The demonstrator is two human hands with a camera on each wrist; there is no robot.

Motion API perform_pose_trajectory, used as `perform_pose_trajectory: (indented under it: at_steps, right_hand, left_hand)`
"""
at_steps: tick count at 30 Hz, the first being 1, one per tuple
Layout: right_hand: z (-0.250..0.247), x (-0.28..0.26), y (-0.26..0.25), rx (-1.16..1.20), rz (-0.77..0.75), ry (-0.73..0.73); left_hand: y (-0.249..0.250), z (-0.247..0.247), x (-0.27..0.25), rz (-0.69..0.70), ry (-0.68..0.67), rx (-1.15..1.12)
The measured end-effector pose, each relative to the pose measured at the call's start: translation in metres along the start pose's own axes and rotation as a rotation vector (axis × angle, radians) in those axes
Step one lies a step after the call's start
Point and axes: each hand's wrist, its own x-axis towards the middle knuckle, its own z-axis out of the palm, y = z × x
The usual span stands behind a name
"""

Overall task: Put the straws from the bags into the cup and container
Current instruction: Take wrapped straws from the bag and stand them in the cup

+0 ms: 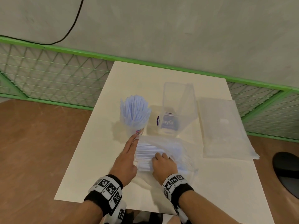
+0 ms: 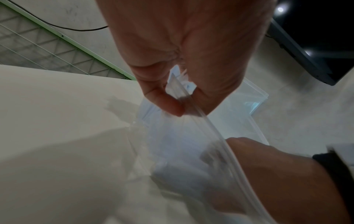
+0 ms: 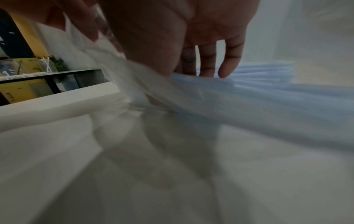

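From the head camera, the left hand (image 1: 127, 157) lay along the open end of a clear zip bag (image 1: 166, 152), fingers extended toward the cup, their tips at the bag's far corner. The right hand (image 1: 163, 165) reached into the bag's mouth, fingers curled over a bundle of pale blue straws (image 1: 145, 152) lying flat inside. The bag rested on a white table (image 1: 90, 167), just in front of a plastic cup (image 1: 137, 126) already packed with upright straws. Right of the cup stood a clear rectangular container (image 1: 178, 109), and further right lay a flat second bag (image 1: 224, 128). A green mesh fence (image 1: 53, 73) ran behind the table before a grey wall, with brown floor to the left.

In the left wrist view, the left hand (image 2: 184, 57) pinched the zip bag's (image 2: 172, 144) sealing strip between thumb and fingertips (image 2: 164, 100), holding the edge raised. The right hand (image 2: 272, 174) sat lower right, partly under the plastic. A black cable crossed the wall behind.

In the right wrist view, the right hand (image 3: 172, 34) was loosely open, fingers (image 3: 229, 60) pointing down and touching the top of the straws (image 3: 258, 91), with the thumb apparently beneath the bundle. Blurred bag film (image 3: 118, 75) draped beside the palm. The white table (image 3: 57, 106) edge showed at left, with a black shelf and yellow wall beyond
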Motion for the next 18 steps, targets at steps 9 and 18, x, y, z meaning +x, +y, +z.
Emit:
perform_pose_trajectory:
  at_steps: [9,18]
  right_hand:
    - [-0.0063,0.0019,-0.0005,-0.056,-0.019,-0.089]
    - [0.0012,-0.0051,0.0025,-0.080,-0.044,-0.110]
  left_hand:
    - [0.0007,0.0017,0.0016,0.008,-0.002,0.035]
    - [0.0003,0.0031,-0.0012,0.002,-0.011,0.038]
